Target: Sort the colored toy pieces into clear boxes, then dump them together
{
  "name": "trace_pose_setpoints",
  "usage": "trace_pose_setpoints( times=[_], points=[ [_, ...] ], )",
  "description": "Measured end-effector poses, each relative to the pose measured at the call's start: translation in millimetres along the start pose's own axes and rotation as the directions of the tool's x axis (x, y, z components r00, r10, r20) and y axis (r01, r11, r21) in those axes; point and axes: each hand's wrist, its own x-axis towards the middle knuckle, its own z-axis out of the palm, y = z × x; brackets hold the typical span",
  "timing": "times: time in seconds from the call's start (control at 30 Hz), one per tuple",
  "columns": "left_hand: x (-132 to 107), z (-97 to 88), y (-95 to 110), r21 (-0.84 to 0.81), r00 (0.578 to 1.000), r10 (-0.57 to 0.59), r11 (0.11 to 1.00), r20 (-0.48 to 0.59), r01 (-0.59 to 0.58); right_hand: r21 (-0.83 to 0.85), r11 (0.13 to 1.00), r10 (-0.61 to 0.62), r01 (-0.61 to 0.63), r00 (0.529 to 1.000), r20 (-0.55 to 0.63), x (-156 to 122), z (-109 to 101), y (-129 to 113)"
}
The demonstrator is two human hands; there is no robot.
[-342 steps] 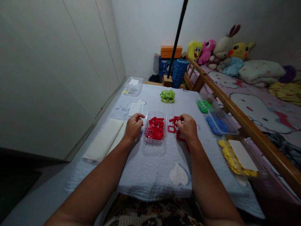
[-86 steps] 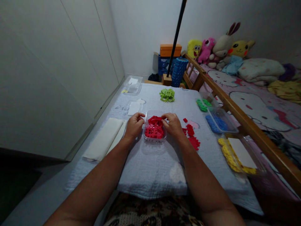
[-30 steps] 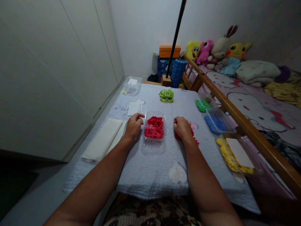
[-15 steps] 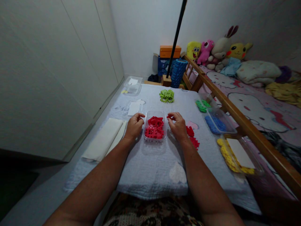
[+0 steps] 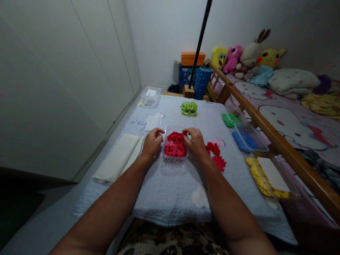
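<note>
A clear plastic box point(image 5: 176, 161) stands on the cloth-covered table, holding many red interlocking plastic pieces point(image 5: 174, 150). Against its left side rests my left hand point(image 5: 152, 143), with fingers curled and closed at the rim. My right hand point(image 5: 196, 142) reaches over the right rim, thumb and fingers pinched on a red piece that is mostly hidden among the others. More red pieces point(image 5: 219, 163) lie loose on the cloth by my right forearm, which hides some of them.
Light green pieces point(image 5: 189, 108) sit farther back. Along the right are containers of green point(image 5: 230, 120), blue point(image 5: 244, 141) and yellow pieces point(image 5: 257, 179), beside a wooden bed rail point(image 5: 287, 141). A folded cream cloth point(image 5: 117, 157) and a clear lid point(image 5: 153, 122) lie on the left.
My right hand has moved left with a red piece, from beside the box to over its right rim. My left hand has stayed at the box's left side.
</note>
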Motion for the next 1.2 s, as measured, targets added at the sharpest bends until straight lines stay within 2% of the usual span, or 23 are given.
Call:
trace_pose_setpoints(
  times=[0.27,0.37,0.5,0.73,0.93,1.07,1.2],
  points=[
    [0.9,-0.1,-0.8,0.008,1.0,-0.004,1.0,-0.001,0.004,0.023,0.999,0.024,-0.024,1.0,0.008,0.1,-4.3,3.0],
    [0.7,-0.4,-0.5,0.005,1.0,-0.006,1.0,-0.005,0.006,0.003,1.0,0.026,-0.026,0.999,-0.028,0.1,-14.9,10.4],
    [0.6,-0.5,-0.2,0.008,1.0,-0.014,1.0,0.0,0.014,-0.078,0.991,0.106,-0.112,0.991,-0.079,0.1,-35.2,31.5],
    [-0.8,-0.2,3.1,-0.01,1.0,-0.022,1.0,-0.004,0.022,-0.337,0.905,0.281,-0.26,0.96,0.014,-13.9,-54.4,63.0],
    [0.4,0.8,0.9,-0.025,1.0,-0.021,0.999,-0.015,0.021,-0.424,0.877,0.296,-0.224,0.949,0.111,-23.1,-59.2,77.4],
    [1.4,1.1,-1.5,-0.025,1.0,-0.015,1.0,-0.012,0.014,-0.448,0.872,0.307,-0.199,0.934,0.181,-22.9,-59.8,77.0],
    [1.0,0.9,-0.4,-0.019,1.0,-0.012,1.0,-0.007,0.012,-0.472,0.856,0.33,-0.212,0.927,0.181,-20.9,-57.6,66.2]
  ],
)
